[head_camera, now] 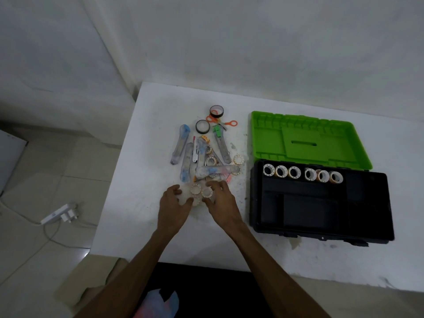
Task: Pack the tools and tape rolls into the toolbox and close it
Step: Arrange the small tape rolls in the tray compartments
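1. Head view: left hand (173,203) and right hand (220,200) on the white counter (128,203), fingers curled around small white tape rolls (195,188).
2. Beyond them, a pile of tools (202,154).
3. Right: toolbox (321,203) open, green lid (307,138) back, six tape rolls along its far compartment.
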